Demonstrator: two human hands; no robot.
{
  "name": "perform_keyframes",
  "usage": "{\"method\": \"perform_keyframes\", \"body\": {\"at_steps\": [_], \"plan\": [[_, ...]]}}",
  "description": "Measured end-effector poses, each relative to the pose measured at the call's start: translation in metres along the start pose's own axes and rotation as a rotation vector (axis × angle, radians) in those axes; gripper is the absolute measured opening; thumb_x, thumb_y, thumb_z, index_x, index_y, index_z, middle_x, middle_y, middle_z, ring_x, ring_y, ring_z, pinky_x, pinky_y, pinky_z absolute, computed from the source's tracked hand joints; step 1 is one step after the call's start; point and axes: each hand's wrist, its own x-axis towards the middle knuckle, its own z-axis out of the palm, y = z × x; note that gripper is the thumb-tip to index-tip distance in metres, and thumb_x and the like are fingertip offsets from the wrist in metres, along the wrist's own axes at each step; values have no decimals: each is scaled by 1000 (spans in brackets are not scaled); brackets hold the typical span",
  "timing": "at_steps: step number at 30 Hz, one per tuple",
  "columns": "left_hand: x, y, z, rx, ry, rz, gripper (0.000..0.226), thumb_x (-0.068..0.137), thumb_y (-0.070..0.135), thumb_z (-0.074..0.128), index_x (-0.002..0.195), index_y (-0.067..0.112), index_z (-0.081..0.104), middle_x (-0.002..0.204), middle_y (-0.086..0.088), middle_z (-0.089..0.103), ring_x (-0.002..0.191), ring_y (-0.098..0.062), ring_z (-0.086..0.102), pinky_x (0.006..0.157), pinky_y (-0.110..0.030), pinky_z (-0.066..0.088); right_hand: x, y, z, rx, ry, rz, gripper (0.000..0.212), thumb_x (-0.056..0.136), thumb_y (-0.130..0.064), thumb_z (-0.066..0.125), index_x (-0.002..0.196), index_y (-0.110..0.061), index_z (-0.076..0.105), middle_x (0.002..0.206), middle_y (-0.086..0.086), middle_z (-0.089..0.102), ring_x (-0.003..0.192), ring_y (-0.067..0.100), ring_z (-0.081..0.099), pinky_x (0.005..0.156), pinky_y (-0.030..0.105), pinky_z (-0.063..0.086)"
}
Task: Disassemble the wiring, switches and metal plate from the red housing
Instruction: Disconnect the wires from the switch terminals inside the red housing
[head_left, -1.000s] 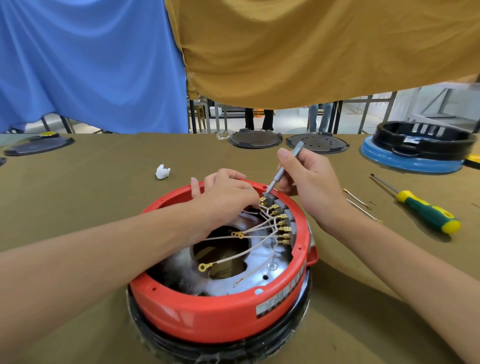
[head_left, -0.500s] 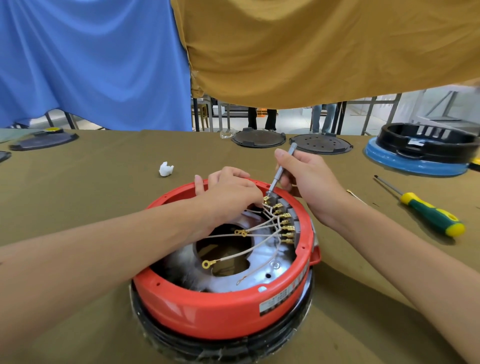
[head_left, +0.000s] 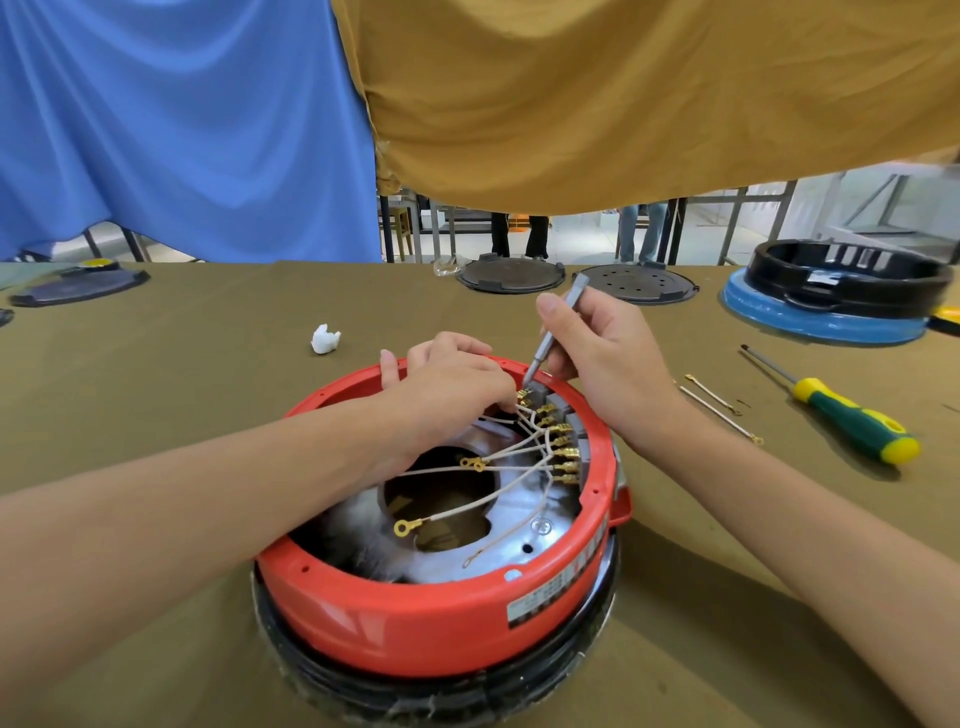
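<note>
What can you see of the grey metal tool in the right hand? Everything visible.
The grey metal tool is a slim, matte rod, bare metal by its look, with no grip. It tilts, top end away from the person, tip down at the topmost brass terminal inside the red housing. The right hand pinches it mid-shaft; the left hand fingers sit beside its tip.

A single wide-angle view looks from the person's head, facing forward and down across the worktop (head_left: 156, 395). It sits close over the red housing (head_left: 441, 618), which fills the near centre, with both forearms entering from the near corners. Farther off, hanging cloths (head_left: 623, 93) close the view's upper half.
</note>
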Motion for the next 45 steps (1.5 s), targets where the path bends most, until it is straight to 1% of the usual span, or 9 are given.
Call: {"method": "perform_keyframes", "body": {"at_steps": [8,16,21,25,28,30,35,41,45], "plan": [[2,0,0,2,-5,5,5,80,32,64,83,29,66,118,24,46,122,-4,27,113,-39,-21,0,1,1,-45,-17,-18,34,102,-33,54,76,-13,59,53,-6,59,52,8,58,57,27,50],[5,0,0,-5,-3,-20,42,59,39,59,99,31,63,121,19,47,126,-6,27,114,-38,-20,-1,1,3,36,-27,56,37,103,-34,52,75,-10,60,53,-5,57,56,15,55,58,29,45],[2,0,-1,28,9,9,6,81,27,62,84,29,66,114,25,44,117,-3,25,115,-38,-19,-4,-1,2,49,53,6,36,103,-32,52,76,-10,60,53,-7,58,54,8,55,58,25,49],[1,4,-3,76,32,22,9,88,29,54,89,26,62,121,21,45,117,-6,27,117,-44,-16,-5,-4,-2,20,65,-38,35,104,-31,51,77,-10,59,54,-9,57,54,7,55,56,22,48],[-3,7,-3,216,72,91,7,89,27,53,82,26,51,118,13,49,112,-13,35,119,-50,-4,-6,-7,-5,45,73,-45,35,104,-29,51,78,-7,59,53,-9,56,52,7,53,54,21,48],[-5,8,-8,331,62,147,9,91,26,50,94,34,48,112,12,47,111,-15,38,119,-49,9,-7,-8,-6,64,74,-33,36,104,-28,51,78,-5,59,53,-9,56,51,7,53,55,25,50],[-9,16,-47,574,-247,236,27,98,23,45,120,38,41,125,4,50,112,-20,53,102,-45,40,-8,-13,-5,88,58,-11,36,104,-26,50,76,-6,59,53,-4,55,51,11,55,56,27,54],[-7,21,-67,986,-241,192,35,98,19,45,131,29,41,116,-1,57,98,-23,53,83,-33,42,-12,-16,-2,104,1,-21,32,104,-27,51,80,-6,60,58,-3,60,57,12,61,59,24,56],[-8,17,-69,834,-178,369,21,95,22,53,116,28,53,121,2,49,102,-19,54,94,-37,44,-16,-15,2,25,-45,-39,29,103,-29,51,86,-8,62,66,-3,64,64,12,65,70,37,59]]}}
